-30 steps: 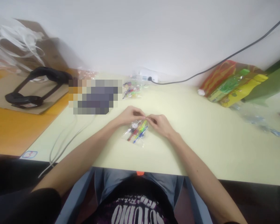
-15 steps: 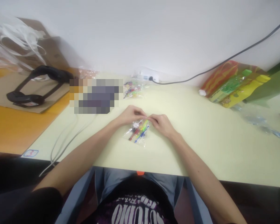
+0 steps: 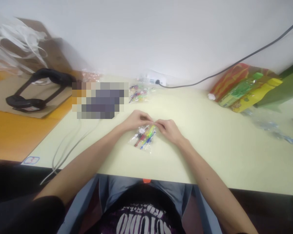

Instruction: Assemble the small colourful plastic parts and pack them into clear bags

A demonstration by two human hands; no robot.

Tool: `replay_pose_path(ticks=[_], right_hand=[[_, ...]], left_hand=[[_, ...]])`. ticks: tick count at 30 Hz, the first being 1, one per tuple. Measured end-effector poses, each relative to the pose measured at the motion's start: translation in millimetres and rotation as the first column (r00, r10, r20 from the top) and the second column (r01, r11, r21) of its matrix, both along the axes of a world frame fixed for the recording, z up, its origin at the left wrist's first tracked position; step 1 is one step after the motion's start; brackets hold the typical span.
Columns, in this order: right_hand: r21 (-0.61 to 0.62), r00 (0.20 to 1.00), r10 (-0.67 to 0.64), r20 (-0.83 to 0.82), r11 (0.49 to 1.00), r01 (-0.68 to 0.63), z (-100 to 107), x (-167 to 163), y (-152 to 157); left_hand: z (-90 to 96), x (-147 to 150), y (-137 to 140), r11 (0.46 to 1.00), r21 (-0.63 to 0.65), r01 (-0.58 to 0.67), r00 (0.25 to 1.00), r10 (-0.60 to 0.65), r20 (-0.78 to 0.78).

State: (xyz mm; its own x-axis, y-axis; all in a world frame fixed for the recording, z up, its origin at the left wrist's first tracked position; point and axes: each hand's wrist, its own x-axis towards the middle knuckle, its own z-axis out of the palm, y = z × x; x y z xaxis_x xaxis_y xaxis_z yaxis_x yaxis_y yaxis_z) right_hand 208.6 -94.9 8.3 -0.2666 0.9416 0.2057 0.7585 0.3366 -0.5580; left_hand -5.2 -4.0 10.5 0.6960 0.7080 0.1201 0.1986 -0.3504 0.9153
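Observation:
A small clear plastic bag (image 3: 144,137) hangs down towards me from my fingertips, close over the pale yellow table (image 3: 210,146). Through its film show thin coloured plastic pieces in red, yellow-green and blue, along with a white round one; their kind is too small to make out. My left hand (image 3: 138,119) pinches the bag's far edge between thumb and fingers. Right beside it, my right hand (image 3: 168,128) pinches the same edge, the fingertips of both hands almost meeting.
Past my hands lies a heap of similar bagged coloured pieces (image 3: 140,93). A blurred-out dark object (image 3: 102,100) and pale cables (image 3: 70,151) are at the left, beyond them a black frame-like device (image 3: 40,89). Drink bottles (image 3: 255,94) and crumpled clear plastic (image 3: 271,126) lie right.

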Motion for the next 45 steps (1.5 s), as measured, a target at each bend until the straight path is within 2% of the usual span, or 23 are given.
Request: replay_pose_path(ticks=[16,35,40,45], right_hand=[[0.002,1.0,-0.002,-0.003,1.0,0.002,1,0,0],[-0.03,0.987,-0.021,-0.157,0.999,0.017,11,11,3],[-0.014,0.984,-0.014,-0.176,1.0,0.011,10,13,3],[-0.043,0.984,-0.016,-0.175,0.999,0.008,10,17,5]], left_hand=[[-1.7,1,1,1.0,0.016,-0.023,1.0,0.023,0.008],[-3.1,0,8,0.97,-0.018,-0.241,0.968,0.242,0.064],[0.0,-2,10,0.975,-0.021,-0.221,0.971,0.222,0.091],[-0.6,-4,11,0.991,-0.019,-0.131,0.988,0.132,0.085]])
